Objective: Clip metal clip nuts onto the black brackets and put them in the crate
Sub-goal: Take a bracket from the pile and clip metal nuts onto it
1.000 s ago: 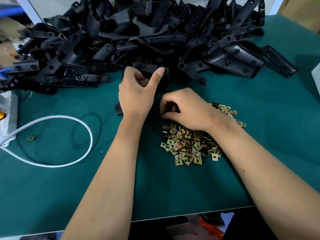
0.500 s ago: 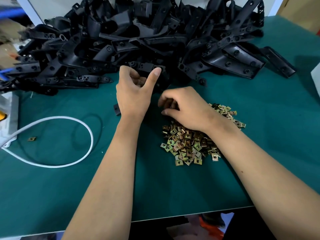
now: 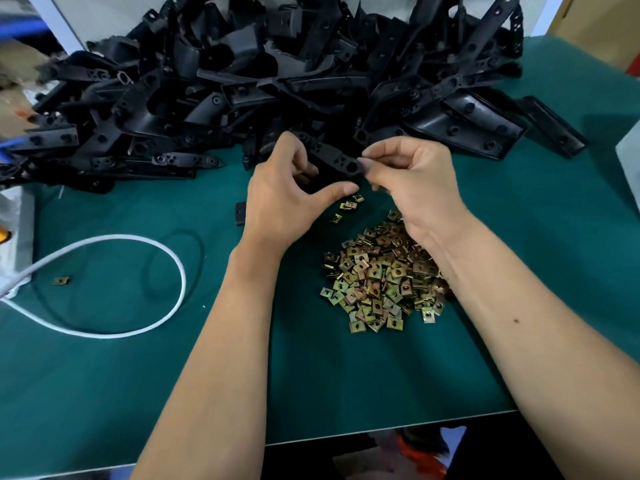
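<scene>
Hands meet over a green table (image 3: 104,375), where a person works bare-armed at the front edge of a large heap of black brackets (image 3: 242,91). The left hand (image 3: 280,199) grips one bracket (image 3: 332,161) from the left, fingers curled over its top and thumb stretched beneath it toward the right. The right hand (image 3: 412,174) is at the bracket's right end, thumb and forefinger pinched narrowly together there; whether a clip nut sits between them cannot be told, as the spot is small and blurred. The held bracket lies just in front of the heap, above the table surface, near the middle of the view.

Below the right wrist a pile of brass-coloured clip nuts (image 3: 381,282) is spread on the table, with a few loose clip nuts (image 3: 349,206) lying apart just under the left thumb. One stray clip nut (image 3: 62,280) rests far to the left, inside the loop of a white cable (image 3: 152,320). A small black part (image 3: 240,213) lies on the table just beside the left hand.
</scene>
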Tool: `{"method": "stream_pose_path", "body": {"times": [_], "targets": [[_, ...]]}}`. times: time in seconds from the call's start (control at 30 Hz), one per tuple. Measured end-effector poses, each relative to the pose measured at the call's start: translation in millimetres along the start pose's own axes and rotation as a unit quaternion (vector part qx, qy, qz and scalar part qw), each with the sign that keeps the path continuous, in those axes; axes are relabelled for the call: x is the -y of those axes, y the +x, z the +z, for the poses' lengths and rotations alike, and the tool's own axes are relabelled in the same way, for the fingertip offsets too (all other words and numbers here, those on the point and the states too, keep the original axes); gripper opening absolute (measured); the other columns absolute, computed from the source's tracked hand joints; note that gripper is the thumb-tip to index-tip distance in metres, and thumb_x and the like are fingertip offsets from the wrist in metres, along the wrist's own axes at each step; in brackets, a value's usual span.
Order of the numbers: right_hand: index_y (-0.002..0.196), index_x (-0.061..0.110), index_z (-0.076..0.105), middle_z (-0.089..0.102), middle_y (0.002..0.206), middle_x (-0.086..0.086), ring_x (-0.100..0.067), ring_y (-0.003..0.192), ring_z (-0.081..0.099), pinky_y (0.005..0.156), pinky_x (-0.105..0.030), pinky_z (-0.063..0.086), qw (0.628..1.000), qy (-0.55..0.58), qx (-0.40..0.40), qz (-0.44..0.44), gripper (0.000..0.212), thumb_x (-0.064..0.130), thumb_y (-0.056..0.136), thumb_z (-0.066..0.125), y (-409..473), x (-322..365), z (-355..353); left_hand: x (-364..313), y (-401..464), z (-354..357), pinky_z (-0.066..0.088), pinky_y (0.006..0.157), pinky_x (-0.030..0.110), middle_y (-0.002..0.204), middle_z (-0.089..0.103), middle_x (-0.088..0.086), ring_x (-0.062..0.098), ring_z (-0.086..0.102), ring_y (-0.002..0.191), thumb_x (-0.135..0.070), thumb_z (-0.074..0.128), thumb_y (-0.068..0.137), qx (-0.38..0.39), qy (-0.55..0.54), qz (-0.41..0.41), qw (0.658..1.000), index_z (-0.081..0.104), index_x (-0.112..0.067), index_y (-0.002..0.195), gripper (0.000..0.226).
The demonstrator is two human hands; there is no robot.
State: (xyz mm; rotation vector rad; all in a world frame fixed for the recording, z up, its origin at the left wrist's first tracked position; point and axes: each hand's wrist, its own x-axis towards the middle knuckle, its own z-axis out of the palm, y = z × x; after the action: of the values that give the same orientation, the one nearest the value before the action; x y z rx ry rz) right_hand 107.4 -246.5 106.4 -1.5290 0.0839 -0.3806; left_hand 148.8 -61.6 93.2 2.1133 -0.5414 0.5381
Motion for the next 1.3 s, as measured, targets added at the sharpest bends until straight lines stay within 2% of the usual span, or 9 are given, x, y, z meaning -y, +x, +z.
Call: {"method": "stream_pose_path", "body": {"times": [0.17,0.3,0.47,0.63,0.83,0.97,1.17,1.3], "targets": [[0.083,0.016,0.08,0.078,0.082,-0.005,-0.016,0.079,0.071,0.072,-0.028,0.055,0.998,0.045,-0.007,0.047,0.009,0.008,0.086,0.081,2.4,-0.4,-1.9,-1.9,-1.9,2.8,0.04,0.058,0.024,0.075,0.059,-0.007,0.014,0.051,0.067,-0.071,0.084,0.062,0.042,0.001,0.029,0.999,0.044,-0.015,0.089,0.074],[0.084,0.016,0.08,0.075,0.075,0.002,-0.011,0.069,0.065,0.061,-0.024,0.05,0.997,0.031,0.0,0.07,0.006,0.014,0.089,0.08,5.7,0.5,-6.0,-1.6,-1.9,3.5,0.033,0.055,0.019,0.063,0.045,-0.014,0.008,0.041,0.058,-0.073,0.084,0.062,0.046,0.003,0.03,0.998,0.041,-0.019,0.086,0.073],[0.083,0.017,0.08,0.075,0.076,0.001,-0.016,0.074,0.062,0.061,-0.024,0.048,0.998,0.015,0.008,0.052,0.007,0.013,0.089,0.08,4.9,-0.5,-5.5,-0.3,-2.0,4.8,0.031,0.053,0.018,0.061,0.041,-0.014,0.008,0.039,0.057,-0.071,0.085,0.063,0.049,0.003,0.032,0.998,0.04,-0.019,0.086,0.072],[0.085,0.017,0.08,0.076,0.076,0.002,-0.009,0.067,0.061,0.06,-0.021,0.048,0.999,-0.006,0.023,0.037,0.006,0.013,0.09,0.079,5.3,-1.8,-6.7,1.8,-2.4,4.2,0.031,0.053,0.018,0.062,0.041,-0.014,0.008,0.039,0.056,-0.073,0.083,0.063,0.055,0.01,0.021,0.998,0.039,-0.022,0.085,0.071],[0.088,0.017,0.081,0.078,0.081,-0.002,-0.012,0.072,0.065,0.06,-0.02,0.049,0.998,-0.06,0.02,-0.009,0.001,0.016,0.088,0.081,4.9,-5.3,-7.3,1.8,-3.7,5.6,0.034,0.053,0.016,0.063,0.046,-0.015,0.006,0.045,0.058,-0.071,0.084,0.062,0.068,0.01,0.018,0.997,0.039,-0.024,0.085,0.069],[0.087,0.018,0.08,0.078,0.079,0.0,-0.006,0.073,0.068,0.059,-0.017,0.048,0.996,-0.08,0.014,-0.03,0.001,0.018,0.087,0.081,5.1,-7.1,-7.1,2.5,-3.3,6.0,0.034,0.052,0.019,0.064,0.047,-0.015,0.01,0.046,0.059,-0.07,0.085,0.062,0.069,0.015,0.021,0.997,0.039,-0.023,0.085,0.069],[0.085,0.019,0.08,0.077,0.077,0.001,-0.003,0.067,0.065,0.058,-0.017,0.048,0.996,-0.084,0.002,-0.03,0.002,0.018,0.087,0.082,6.1,-7.9,-7.6,1.8,-3.1,5.6,0.034,0.052,0.019,0.063,0.046,-0.015,0.01,0.045,0.059,-0.071,0.084,0.062,0.061,0.014,0.018,0.998,0.039,-0.024,0.085,0.069],[0.086,0.018,0.081,0.077,0.077,0.001,-0.003,0.066,0.063,0.058,-0.018,0.048,0.997,-0.079,0.014,-0.006,0.001,0.018,0.087,0.082,5.5,-7.0,-7.2,1.9,-3.2,5.6,0.039,0.053,0.022,0.068,0.052,-0.013,0.012,0.049,0.063,-0.071,0.084,0.061,0.071,0.019,0.014,0.997,0.04,-0.023,0.086,0.069]]}}
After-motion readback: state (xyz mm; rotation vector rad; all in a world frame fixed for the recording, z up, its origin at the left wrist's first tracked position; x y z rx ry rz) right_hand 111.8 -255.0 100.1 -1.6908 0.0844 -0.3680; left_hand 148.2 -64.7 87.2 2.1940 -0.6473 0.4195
